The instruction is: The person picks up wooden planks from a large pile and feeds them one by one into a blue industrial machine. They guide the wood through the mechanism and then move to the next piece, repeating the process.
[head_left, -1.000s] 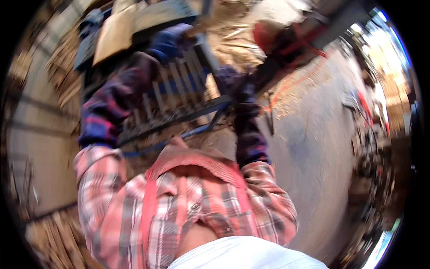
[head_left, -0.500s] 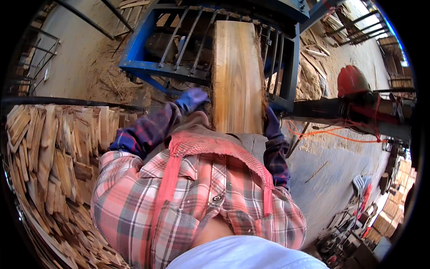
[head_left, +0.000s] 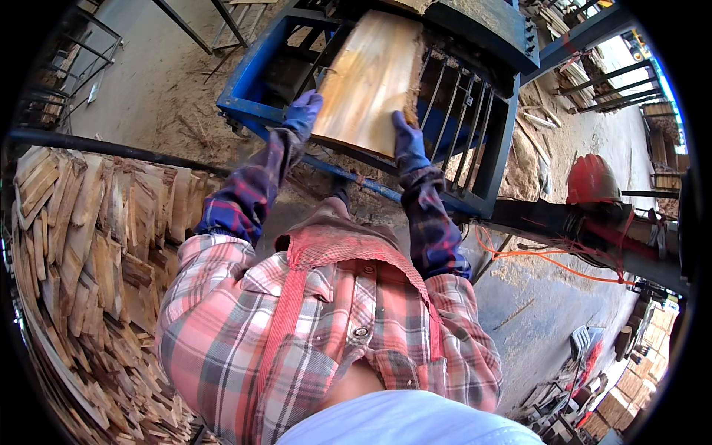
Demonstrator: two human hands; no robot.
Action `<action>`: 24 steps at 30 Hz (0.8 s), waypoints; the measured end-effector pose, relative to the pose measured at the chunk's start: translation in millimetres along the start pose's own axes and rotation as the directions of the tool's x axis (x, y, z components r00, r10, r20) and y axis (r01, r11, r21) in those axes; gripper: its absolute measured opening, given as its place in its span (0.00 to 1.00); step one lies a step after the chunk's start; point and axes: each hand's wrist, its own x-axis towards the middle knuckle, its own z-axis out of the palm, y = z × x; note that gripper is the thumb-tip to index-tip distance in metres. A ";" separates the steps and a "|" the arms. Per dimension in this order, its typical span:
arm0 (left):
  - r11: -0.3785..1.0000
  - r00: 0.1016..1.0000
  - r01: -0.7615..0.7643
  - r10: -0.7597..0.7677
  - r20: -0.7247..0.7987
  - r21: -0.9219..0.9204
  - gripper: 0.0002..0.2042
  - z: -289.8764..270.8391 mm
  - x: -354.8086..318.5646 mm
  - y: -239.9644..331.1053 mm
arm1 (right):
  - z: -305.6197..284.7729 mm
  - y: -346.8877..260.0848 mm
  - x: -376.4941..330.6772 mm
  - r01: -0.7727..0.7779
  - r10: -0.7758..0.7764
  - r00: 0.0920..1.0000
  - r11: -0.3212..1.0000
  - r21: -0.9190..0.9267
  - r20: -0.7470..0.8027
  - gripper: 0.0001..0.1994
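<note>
A wide, thick wooden board [head_left: 368,83] with bark along its edge lies on the roller bed of a blue metal machine [head_left: 241,107]. Its far end reaches the machine's housing. My left hand [head_left: 302,113], in a blue-purple glove, grips the board's near left corner. At the near right corner my right hand [head_left: 409,141], gloved the same way, holds the edge with the thumb on top. The undersides of the board and the fingers beneath it are hidden.
Bare metal rollers [head_left: 461,122] show right of the board. Stacked split wood [head_left: 89,245] rises close on my left. A red hard hat [head_left: 592,179] sits on a dark beam [head_left: 530,215] at the right, near an orange cord [head_left: 534,254]. Sawdust [head_left: 174,111] covers the floor.
The board has moved forward over the rollers and turned, its far end now at the housing. My left hand came onto its left corner; both arms stretch farther forward.
</note>
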 end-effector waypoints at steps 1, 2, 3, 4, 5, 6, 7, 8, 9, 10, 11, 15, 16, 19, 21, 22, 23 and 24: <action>1.000 1.000 -0.011 0.011 0.015 0.027 0.18 -18.3 8.9 -13.2 | 8.7 -0.2 -3.9 -0.039 0.048 0.994 0.995 -0.088 0.096 0.18; 0.998 0.999 -0.021 0.019 0.034 0.055 0.18 -35.2 15.6 -18.2 | 19.2 -5.6 -11.7 -0.071 0.103 0.977 0.982 -0.175 0.184 0.20; 0.999 0.999 0.035 -0.035 0.012 0.019 0.18 -47.6 20.4 -23.4 | 31.9 -8.3 -24.1 -0.019 0.067 0.969 0.980 -0.198 0.237 0.25; 0.995 0.995 0.086 -0.084 0.046 -0.052 0.19 -65.3 25.9 -35.1 | 45.5 -13.8 -38.6 0.108 -0.028 0.953 0.962 -0.251 0.302 0.29; 0.989 0.991 0.131 -0.129 0.038 -0.067 0.19 -65.0 25.4 -29.2 | 54.5 -16.7 -50.6 0.235 -0.126 0.930 0.926 -0.295 0.347 0.34; 0.981 0.984 0.179 -0.177 0.032 -0.079 0.19 -66.6 21.5 -19.2 | 58.4 -16.1 -60.8 0.417 -0.265 0.875 0.838 -0.353 0.404 0.39; 0.979 0.982 0.185 -0.182 0.047 -0.086 0.19 -70.1 22.0 -16.0 | 58.2 -9.7 -71.3 0.492 -0.285 0.860 0.682 -0.542 0.422 0.40; 0.977 0.981 0.192 -0.187 0.060 -0.095 0.19 -72.6 22.3 -15.6 | 55.0 -1.5 -79.5 0.538 -0.297 0.843 0.480 -0.693 0.448 0.42; 0.975 0.979 0.199 -0.192 0.074 -0.103 0.19 -73.1 23.4 -15.4 | 52.1 3.6 -81.5 0.551 -0.300 0.826 0.247 -0.797 0.478 0.43; 0.973 0.979 0.196 -0.186 0.089 -0.119 0.18 -75.6 28.6 -13.4 | 55.1 3.8 -78.3 0.534 -0.286 0.836 0.228 -0.814 0.469 0.43; 0.972 0.978 0.193 -0.180 0.103 -0.136 0.18 -77.5 35.3 -11.2 | 57.9 3.3 -74.7 0.517 -0.273 0.846 0.209 -0.830 0.458 0.44; 0.990 0.998 -0.037 0.028 0.064 0.139 0.17 -74.3 62.7 -16.4 | 72.3 -3.1 -48.8 0.437 -0.210 0.881 0.017 -0.899 0.424 0.42; 0.962 0.994 -0.108 0.097 0.055 0.252 0.16 -56.5 41.2 -15.5 | 59.0 -7.2 -57.8 0.401 -0.187 0.894 -0.064 -0.914 0.406 0.42; 0.681 0.885 -0.269 0.454 -0.105 0.681 0.11 -15.5 62.9 -14.9 | 53.2 8.2 -19.3 0.413 -0.207 0.878 -0.129 -0.902 0.432 0.40; 0.677 0.908 -0.244 0.411 -0.082 0.694 0.11 -1.1 83.8 -15.8 | 45.3 7.8 15.2 0.402 -0.202 0.882 -0.147 -0.904 0.425 0.40; 0.688 0.895 -0.257 0.434 -0.101 0.679 0.12 9.0 98.3 -16.1 | 44.1 4.9 30.3 0.403 -0.204 0.880 -0.159 -0.901 0.429 0.41; 0.697 0.882 -0.271 0.456 -0.120 0.664 0.12 16.4 113.1 -14.7 | 42.8 5.2 34.5 0.387 -0.209 0.886 -0.157 -0.909 0.413 0.41; 0.692 0.852 -0.312 0.507 -0.130 0.651 0.13 22.5 127.0 -15.7 | 41.1 3.8 43.5 0.377 -0.197 0.893 -0.163 -0.912 0.404 0.41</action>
